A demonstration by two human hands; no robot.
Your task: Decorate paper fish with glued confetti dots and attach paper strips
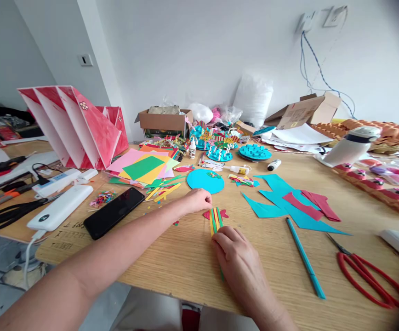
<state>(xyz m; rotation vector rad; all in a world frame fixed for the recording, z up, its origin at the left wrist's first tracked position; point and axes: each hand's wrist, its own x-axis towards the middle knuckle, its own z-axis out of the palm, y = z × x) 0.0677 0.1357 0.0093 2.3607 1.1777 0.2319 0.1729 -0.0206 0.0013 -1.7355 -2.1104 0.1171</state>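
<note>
My right hand point(236, 253) pinches a bundle of green and yellow paper strips point(216, 218) just above the table. Beneath the strips lies a red fish-shaped paper cutout point(224, 214), partly covered. Close to the strips' far end is my left hand point(199, 201), its fingers pressed together; whatever sits between the fingertips is too small to make out. Beyond it rests a blue paper disc point(204, 182) with a small green and red paper piece point(214, 174) on it. Loose yellow and green strips point(165, 192) lie left of the disc.
Blue paper scraps point(289, 202), a blue pen point(305, 257) and red-handled scissors point(368, 278) lie on the right. A black phone point(115, 212), a power bank point(59, 208) and coloured paper sheets point(144, 168) are on the left. A glue bottle point(192, 149) stands behind.
</note>
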